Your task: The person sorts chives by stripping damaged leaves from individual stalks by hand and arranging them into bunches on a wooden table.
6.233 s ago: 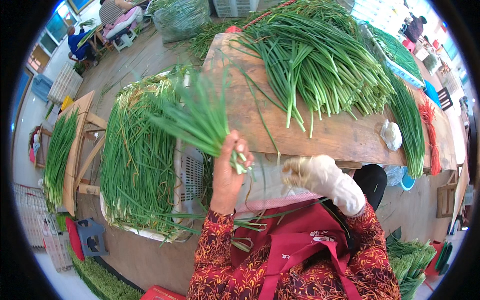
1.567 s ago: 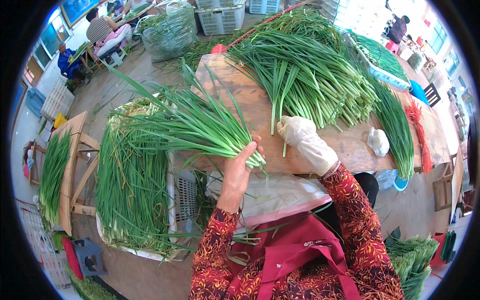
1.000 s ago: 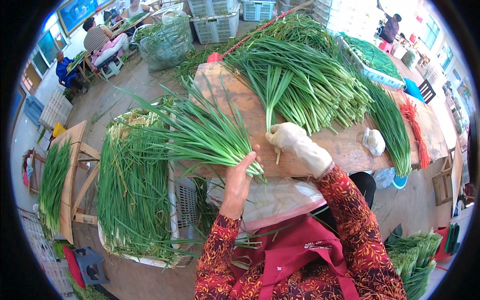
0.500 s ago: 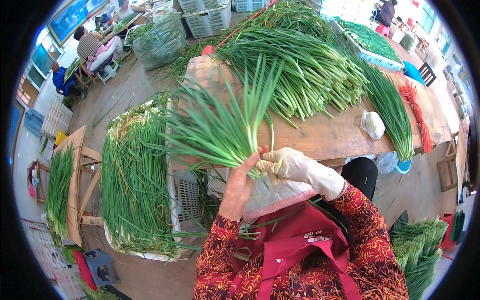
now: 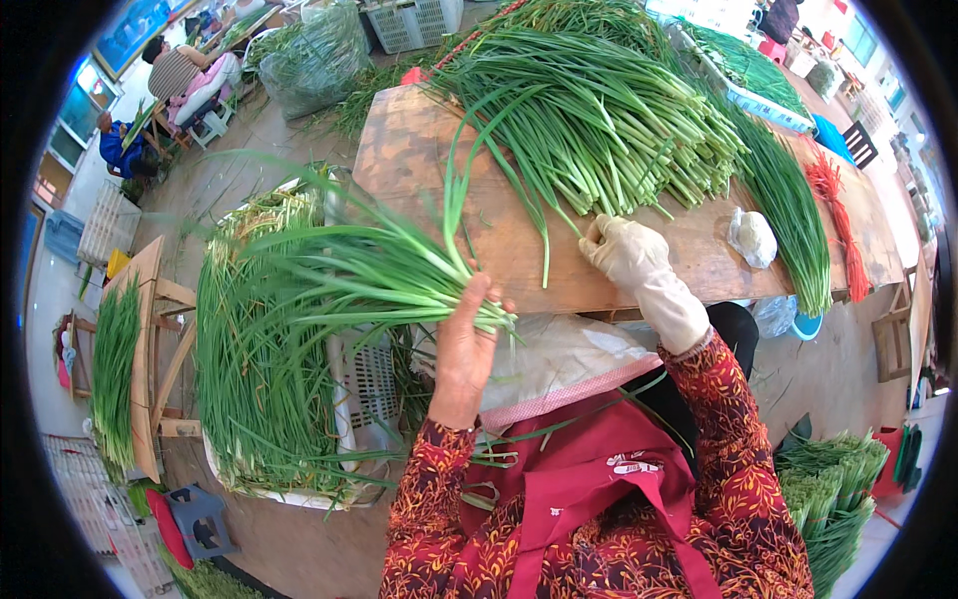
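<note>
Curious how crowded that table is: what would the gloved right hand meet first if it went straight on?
Probably the green stalk just ahead of the right hand; depth is unclear, so they may already touch.

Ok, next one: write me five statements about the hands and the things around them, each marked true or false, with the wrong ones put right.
1. The left hand holds a bunch of green stalks near their lower ends. True.
2. The right hand is bare. False: the right hand wears a pale glove.
3. The red strands lie to the right of the large green pile. True.
4. The white bundle sits in the crate. False: the white bundle rests on the wooden table.
5. A white crate filled with greens stands on the person's left. True.
</note>
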`<state>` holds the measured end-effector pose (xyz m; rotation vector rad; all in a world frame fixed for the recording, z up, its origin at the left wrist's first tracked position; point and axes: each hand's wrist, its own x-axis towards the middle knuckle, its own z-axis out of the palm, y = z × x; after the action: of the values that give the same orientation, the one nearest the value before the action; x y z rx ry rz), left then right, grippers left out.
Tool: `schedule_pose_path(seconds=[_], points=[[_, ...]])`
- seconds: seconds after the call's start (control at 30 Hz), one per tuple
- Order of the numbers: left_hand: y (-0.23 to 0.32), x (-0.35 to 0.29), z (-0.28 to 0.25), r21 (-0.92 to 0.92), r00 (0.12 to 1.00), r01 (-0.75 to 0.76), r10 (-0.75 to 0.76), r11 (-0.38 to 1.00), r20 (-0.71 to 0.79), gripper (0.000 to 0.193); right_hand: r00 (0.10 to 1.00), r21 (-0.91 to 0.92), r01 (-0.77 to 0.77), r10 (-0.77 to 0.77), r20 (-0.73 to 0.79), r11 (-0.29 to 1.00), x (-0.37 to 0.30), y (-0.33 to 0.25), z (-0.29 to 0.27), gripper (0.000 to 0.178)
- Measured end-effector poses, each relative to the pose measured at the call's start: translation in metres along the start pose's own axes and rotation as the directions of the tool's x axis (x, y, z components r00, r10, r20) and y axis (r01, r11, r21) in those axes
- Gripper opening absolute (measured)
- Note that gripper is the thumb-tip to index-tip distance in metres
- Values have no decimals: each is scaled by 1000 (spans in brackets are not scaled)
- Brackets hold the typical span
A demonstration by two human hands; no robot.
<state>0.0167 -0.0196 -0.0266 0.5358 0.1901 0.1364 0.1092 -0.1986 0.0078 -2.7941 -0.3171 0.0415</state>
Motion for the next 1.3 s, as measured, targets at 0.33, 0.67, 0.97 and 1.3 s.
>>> schedule_pose_path(seconds=[0.33, 0.67, 0.97, 1.3], points=[[-13, -7, 5, 246, 969, 244, -247, 938, -18, 19, 993, -81, 32, -23, 115, 996, -10, -38, 14, 31], [-5, -30, 10, 247, 971, 182, -214, 952, 110, 37, 884, 588, -37, -248, 396, 808, -52, -51, -18, 17], [-35, -34, 17, -87, 977, 170, -156, 982, 145, 29, 925, 834, -266, -115, 362, 484, -79, -14, -1, 27], [-69, -47, 60, -304, 981, 187, -163, 934, 101, 30, 960, 964, 255, 98, -262, 80, -81, -41, 17, 69]])
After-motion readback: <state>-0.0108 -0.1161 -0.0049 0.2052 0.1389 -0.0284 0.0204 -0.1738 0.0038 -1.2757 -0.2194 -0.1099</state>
